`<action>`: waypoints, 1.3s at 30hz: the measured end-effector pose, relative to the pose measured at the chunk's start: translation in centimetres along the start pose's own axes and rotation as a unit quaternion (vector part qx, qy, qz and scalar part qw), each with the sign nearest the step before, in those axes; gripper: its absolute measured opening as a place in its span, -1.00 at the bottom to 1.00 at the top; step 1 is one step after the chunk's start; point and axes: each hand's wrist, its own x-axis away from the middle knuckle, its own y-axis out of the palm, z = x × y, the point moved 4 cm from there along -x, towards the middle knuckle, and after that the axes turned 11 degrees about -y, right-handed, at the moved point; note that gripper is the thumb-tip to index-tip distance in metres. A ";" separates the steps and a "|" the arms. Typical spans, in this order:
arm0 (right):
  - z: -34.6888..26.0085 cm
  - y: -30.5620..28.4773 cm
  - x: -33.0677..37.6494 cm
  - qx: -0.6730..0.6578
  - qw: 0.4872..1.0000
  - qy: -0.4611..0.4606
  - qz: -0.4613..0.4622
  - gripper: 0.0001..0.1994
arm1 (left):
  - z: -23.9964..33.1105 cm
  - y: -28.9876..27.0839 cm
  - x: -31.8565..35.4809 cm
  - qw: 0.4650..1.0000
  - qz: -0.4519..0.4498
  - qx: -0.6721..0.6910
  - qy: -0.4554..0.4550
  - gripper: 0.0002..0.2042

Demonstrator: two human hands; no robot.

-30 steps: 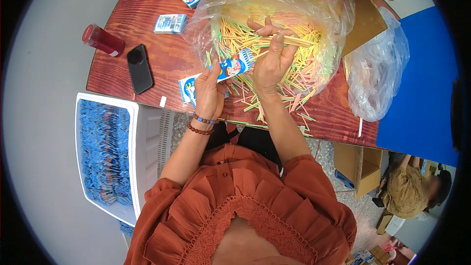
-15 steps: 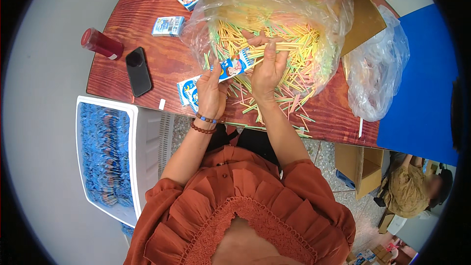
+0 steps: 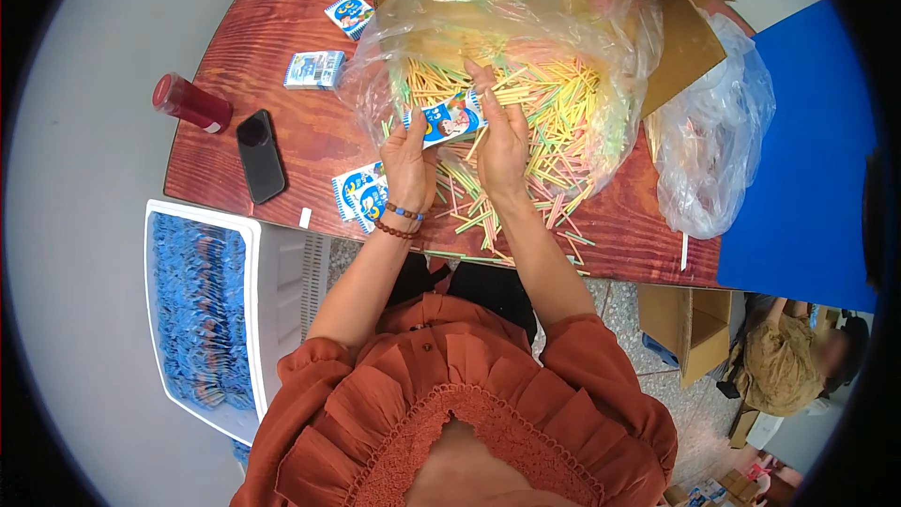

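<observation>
A small blue-and-white printed packet [image 3: 449, 119] is held level above a heap of thin pastel sticks [image 3: 554, 122]. My left hand [image 3: 409, 164] pinches its left end, thumb on top. My right hand [image 3: 504, 145] closes on its right end; a few yellowish sticks show by its fingers, but whether they are gripped or lie behind I cannot tell. The sticks spill out of a clear plastic bag [image 3: 526, 0] onto the red wooden table [image 3: 310, 150]. Beside my left wrist, blue-and-white packets [image 3: 364, 195] overlap on the table.
Two packets [image 3: 314, 69], a phone [image 3: 261, 157] and a red-filled bottle [image 3: 192, 103] occupy the left side. A white foam box [image 3: 251, 319] of blue packets stands lower left. A cardboard box [image 3: 690, 61] surrounds the bag; another clear bag [image 3: 704, 160] lies right. A person [image 3: 784, 357] is lower right.
My right hand has shifted left to the packet's right end, and its fingers have drawn in from the sticks. The packet now lies flatter between both hands.
</observation>
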 end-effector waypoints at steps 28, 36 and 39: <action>0.0 -1.8 -2.7 -0.018 0.997 0.035 -0.060 -0.71 | -0.5 0.4 -2.6 0.998 -0.055 0.017 0.000 -0.85; -0.7 -0.5 -2.0 -0.125 0.989 0.070 -0.019 -0.73 | -0.5 0.6 -1.8 0.996 -0.065 0.054 -0.007 -0.84; -1.0 -0.4 -2.2 -0.134 0.988 0.066 -0.025 -0.74 | -0.7 0.3 -2.0 0.996 -0.070 0.062 -0.006 -0.84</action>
